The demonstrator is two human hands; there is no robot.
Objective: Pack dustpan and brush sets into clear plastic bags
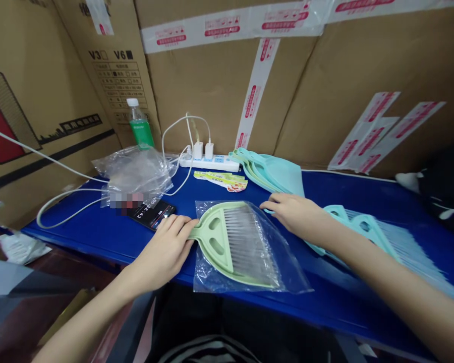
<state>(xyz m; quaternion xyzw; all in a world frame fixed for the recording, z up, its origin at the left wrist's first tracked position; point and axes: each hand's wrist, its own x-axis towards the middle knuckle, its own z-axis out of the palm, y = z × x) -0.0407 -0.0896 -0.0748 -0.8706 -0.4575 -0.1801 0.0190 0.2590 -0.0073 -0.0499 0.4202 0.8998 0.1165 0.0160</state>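
Observation:
A pale green hand brush (pixel 232 242) with clear bristles lies inside a clear plastic bag (pixel 283 272) on the blue table (pixel 363 196). My left hand (pixel 166 249) rests at the bag's left edge, fingers stretched flat against the brush's handle end. My right hand (pixel 293 214) lies at the bag's upper right corner, fingers extended and touching the plastic. A stack of light blue dustpans (pixel 276 171) sits just behind my right hand. More light blue brushes (pixel 366 227) lie under my right forearm.
A phone (pixel 151 212) lies by my left hand, with crumpled plastic bags (pixel 136 174) behind it. A power strip (pixel 212 161) with chargers and cables, a green bottle (pixel 139 126) and printed labels (pixel 221 180) sit at the back. Cardboard boxes (pixel 219 85) wall in the table.

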